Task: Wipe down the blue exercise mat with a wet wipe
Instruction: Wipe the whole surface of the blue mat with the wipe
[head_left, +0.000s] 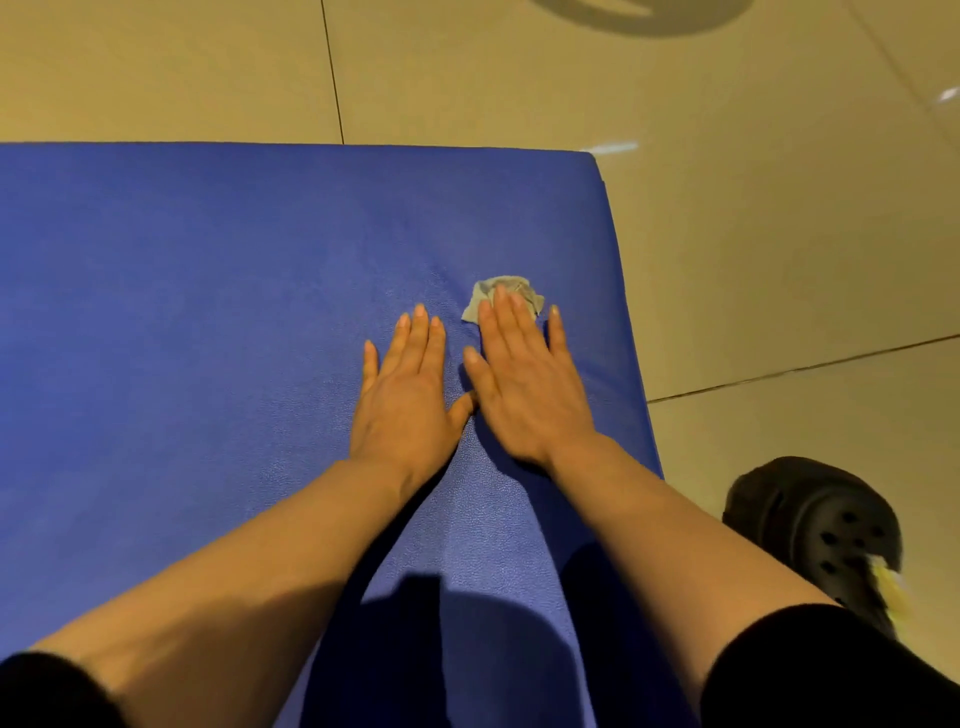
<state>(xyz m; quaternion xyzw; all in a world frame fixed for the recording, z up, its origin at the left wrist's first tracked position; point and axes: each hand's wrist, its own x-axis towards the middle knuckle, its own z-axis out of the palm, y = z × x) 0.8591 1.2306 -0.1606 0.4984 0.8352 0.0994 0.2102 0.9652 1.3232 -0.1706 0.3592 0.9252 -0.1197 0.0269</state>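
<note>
The blue exercise mat (182, 312) covers the left and middle of the view, its far edge and right edge both visible. A crumpled grey wet wipe (524, 292) lies on the mat near its right side. My right hand (524, 384) lies flat with straight fingers, and its fingertips press on the wipe. Just to its left, my left hand (405, 395) rests flat on the bare mat with fingers straight, its thumb close to the right hand. Most of the wipe is hidden under the right fingers.
Beige floor tiles (779, 234) surround the mat beyond and to the right. A black perforated clog (821, 525) sits on the floor at the lower right, next to the mat's edge, with a small yellowish scrap (891, 587) beside it.
</note>
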